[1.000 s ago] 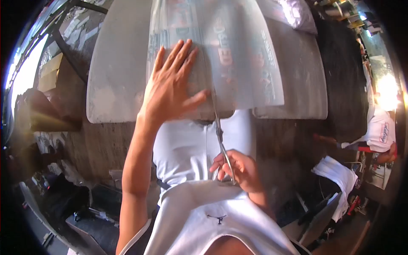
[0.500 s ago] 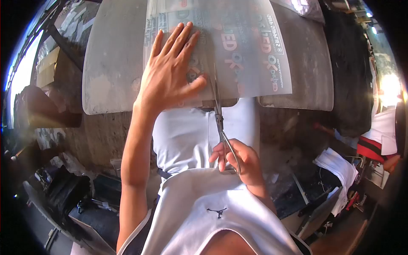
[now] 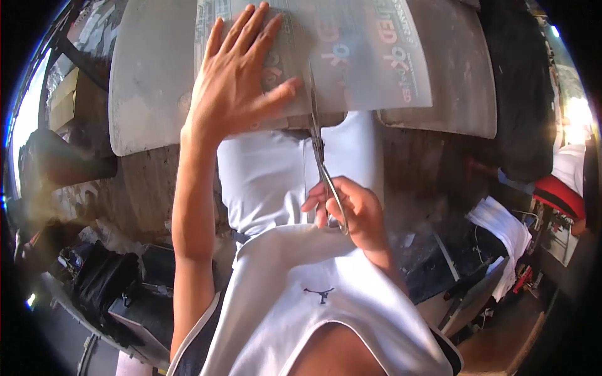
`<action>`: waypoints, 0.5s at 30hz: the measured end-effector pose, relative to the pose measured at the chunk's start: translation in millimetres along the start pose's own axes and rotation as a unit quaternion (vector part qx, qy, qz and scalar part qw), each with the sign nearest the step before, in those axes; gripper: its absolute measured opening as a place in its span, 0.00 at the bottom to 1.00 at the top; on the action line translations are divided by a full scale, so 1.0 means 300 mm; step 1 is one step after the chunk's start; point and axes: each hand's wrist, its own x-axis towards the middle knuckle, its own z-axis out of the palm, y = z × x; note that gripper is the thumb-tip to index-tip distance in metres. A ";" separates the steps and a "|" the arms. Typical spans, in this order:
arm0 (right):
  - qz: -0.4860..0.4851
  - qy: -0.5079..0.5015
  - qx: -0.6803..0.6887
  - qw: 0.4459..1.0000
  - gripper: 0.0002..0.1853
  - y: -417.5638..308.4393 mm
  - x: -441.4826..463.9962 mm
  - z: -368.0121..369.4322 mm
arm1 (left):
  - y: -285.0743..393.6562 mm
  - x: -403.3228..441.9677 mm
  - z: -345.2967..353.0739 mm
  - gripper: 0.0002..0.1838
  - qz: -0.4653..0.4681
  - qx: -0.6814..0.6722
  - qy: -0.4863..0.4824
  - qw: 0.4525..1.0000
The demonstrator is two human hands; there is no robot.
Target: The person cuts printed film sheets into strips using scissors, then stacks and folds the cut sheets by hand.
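My left hand [image 3: 235, 84] lies flat on a translucent printed sheet [image 3: 367, 78], its fingers stretched and the thumb out to the right. The sheet carries rows of red and blue lettering. Fingers of my right hand [image 3: 351, 210] are wrapped round the handles of long metal scissors [image 3: 316, 141]. The long blades reach up over the sheet's near edge, just right of my left thumb. Whether one blade lies under the sheet I cannot tell.
A grey board [image 3: 147, 94] with a notch at its near edge lies under the sheet. To the left stands a cardboard box [image 3: 66, 103]. At the right hang a dark cloth [image 3: 520, 94] and a white cloth [image 3: 501, 232]; a person's red and white clothing [image 3: 561, 194] shows beyond.
The view has shifted, so the board and sheet sit higher in the picture. My left hand stays flat on the sheet, and the scissors remain in my right hand at its near edge.
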 end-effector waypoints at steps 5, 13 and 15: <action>0.008 -0.011 -0.011 1.000 0.23 -0.017 0.006 -0.006 | -0.003 -0.004 0.028 0.59 -0.012 0.038 0.013 0.999; 0.026 -0.006 0.004 1.000 0.23 -0.019 -0.039 -0.006 | 0.017 -0.001 -0.001 0.58 -0.006 0.036 -0.008 0.999; 0.038 0.002 0.024 0.999 0.22 -0.022 -0.044 -0.005 | 0.008 0.004 -0.001 0.58 -0.015 0.041 -0.022 0.999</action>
